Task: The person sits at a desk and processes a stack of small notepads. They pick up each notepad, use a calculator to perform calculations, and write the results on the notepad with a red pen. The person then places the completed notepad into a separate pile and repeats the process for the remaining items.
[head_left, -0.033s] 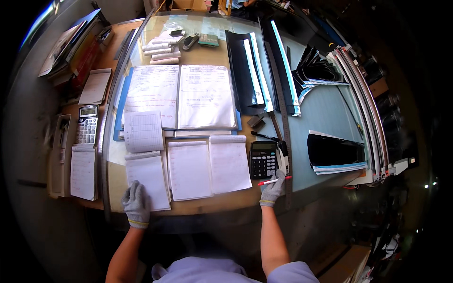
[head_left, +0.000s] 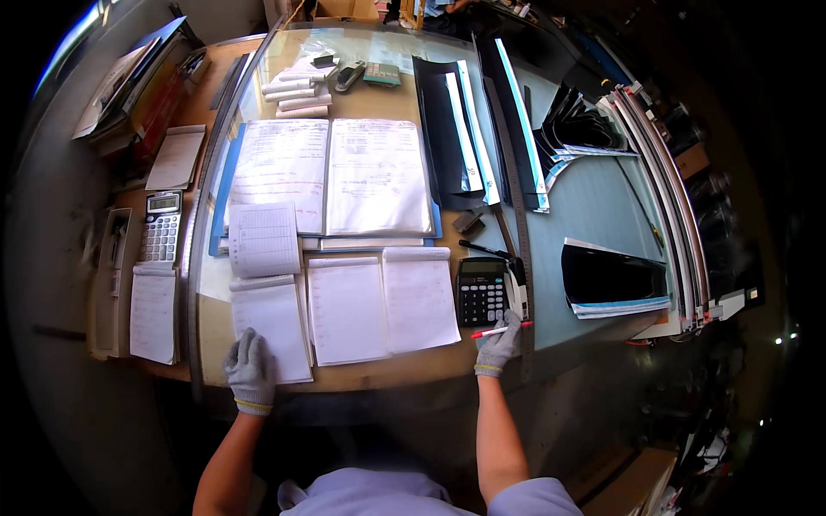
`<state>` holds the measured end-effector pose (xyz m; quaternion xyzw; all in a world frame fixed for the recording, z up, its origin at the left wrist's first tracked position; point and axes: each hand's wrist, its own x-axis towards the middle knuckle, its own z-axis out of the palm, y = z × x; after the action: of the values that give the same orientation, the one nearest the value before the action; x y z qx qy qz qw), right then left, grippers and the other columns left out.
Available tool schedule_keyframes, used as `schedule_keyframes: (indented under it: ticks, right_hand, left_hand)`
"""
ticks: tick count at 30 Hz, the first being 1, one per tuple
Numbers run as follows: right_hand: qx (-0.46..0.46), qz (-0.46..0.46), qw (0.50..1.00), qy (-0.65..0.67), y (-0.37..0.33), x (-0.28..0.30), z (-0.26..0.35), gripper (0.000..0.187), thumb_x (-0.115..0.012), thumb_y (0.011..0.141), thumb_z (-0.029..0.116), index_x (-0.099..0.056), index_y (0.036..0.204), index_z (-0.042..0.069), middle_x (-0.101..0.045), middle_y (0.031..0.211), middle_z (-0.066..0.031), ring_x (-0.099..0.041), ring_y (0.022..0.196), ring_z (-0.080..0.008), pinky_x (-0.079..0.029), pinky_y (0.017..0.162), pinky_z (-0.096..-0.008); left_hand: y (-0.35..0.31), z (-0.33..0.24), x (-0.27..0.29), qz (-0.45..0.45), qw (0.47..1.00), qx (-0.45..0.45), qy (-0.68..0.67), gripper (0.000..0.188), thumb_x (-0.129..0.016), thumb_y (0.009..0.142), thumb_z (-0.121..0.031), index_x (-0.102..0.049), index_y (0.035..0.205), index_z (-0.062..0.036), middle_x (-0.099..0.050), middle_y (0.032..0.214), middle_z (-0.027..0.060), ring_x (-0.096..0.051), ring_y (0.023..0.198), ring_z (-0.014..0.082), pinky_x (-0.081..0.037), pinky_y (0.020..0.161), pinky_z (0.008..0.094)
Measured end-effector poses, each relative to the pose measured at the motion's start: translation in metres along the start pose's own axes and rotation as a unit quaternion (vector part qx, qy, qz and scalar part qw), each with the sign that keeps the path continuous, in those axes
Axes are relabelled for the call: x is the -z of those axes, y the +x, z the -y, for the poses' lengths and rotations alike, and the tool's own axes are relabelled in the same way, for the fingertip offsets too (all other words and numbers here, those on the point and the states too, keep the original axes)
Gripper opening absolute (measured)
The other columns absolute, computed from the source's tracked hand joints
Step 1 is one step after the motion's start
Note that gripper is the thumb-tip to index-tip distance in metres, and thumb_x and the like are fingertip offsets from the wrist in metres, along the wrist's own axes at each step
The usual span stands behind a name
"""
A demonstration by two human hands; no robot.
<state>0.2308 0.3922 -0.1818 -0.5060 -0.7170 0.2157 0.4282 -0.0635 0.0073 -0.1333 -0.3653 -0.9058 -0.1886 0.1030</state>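
My left hand [head_left: 249,371], in a grey knit glove, rests at the lower left edge of a notepad [head_left: 274,322] whose cover sheet [head_left: 262,239] is flipped up. Its fingers point forward and lie on the pad, gripping nothing visible. My right hand [head_left: 499,346], gloved too, is closed around a red and white pen [head_left: 491,331] just below a black calculator [head_left: 482,292]. Two more notepads, a middle one [head_left: 348,310] and a right one [head_left: 422,301], lie side by side between my hands. Beyond them an open ledger [head_left: 379,181] shows handwritten pages.
A metal ruler [head_left: 519,198] runs along the calculator's right. Black sheets with white-blue edges [head_left: 443,129] lie farther back, and another black stack [head_left: 613,279] at right. A silver calculator [head_left: 161,236] and a notepad [head_left: 155,314] are at left. Rolled papers [head_left: 297,95] lie beyond the ledger.
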Motion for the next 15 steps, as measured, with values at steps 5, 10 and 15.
schedule_keyframes:
  ticks: [5, 10, 15]
  right_hand:
    - [0.003, 0.009, 1.000, 0.003, 0.000, 0.001, -0.005, 0.031, -0.053, 0.098, -0.002, -0.055, 0.129, -0.002, -0.059, 0.126, -0.0172, -0.057, 0.121, -0.0292, -0.044, 0.109, -0.0397]
    - [-0.004, 0.019, 0.999, 0.040, -0.001, -0.003, -0.008, 0.036, -0.048, 0.095, -0.006, -0.054, 0.130, 0.000, -0.057, 0.125, -0.0159, -0.057, 0.119, -0.0262, -0.045, 0.107, -0.0390]
    - [-0.037, 0.023, 0.996, 0.084, -0.007, -0.004, -0.014, 0.043, -0.045, 0.094, -0.007, -0.052, 0.134, 0.006, -0.053, 0.129, -0.0122, -0.055, 0.121, -0.0242, -0.048, 0.105, -0.0390]
  left_hand:
    - [0.002, -0.002, 0.002, -0.008, 1.000, 0.002, -0.003, 0.043, -0.071, 0.083, -0.014, -0.065, 0.124, -0.0040, -0.063, 0.136, 0.0173, -0.059, 0.119, 0.0420, -0.045, 0.103, 0.0517]
    - [0.001, 0.000, 0.001, -0.016, 1.000, 0.002, 0.002, 0.040, -0.071, 0.085, -0.016, -0.066, 0.123, -0.0043, -0.064, 0.134, 0.0173, -0.060, 0.117, 0.0421, -0.046, 0.103, 0.0515]
    - [0.004, 0.004, 0.001, -0.020, 1.000, -0.009, -0.005, 0.041, -0.071, 0.086, -0.019, -0.065, 0.124, -0.0046, -0.064, 0.134, 0.0172, -0.060, 0.116, 0.0415, -0.046, 0.102, 0.0524]
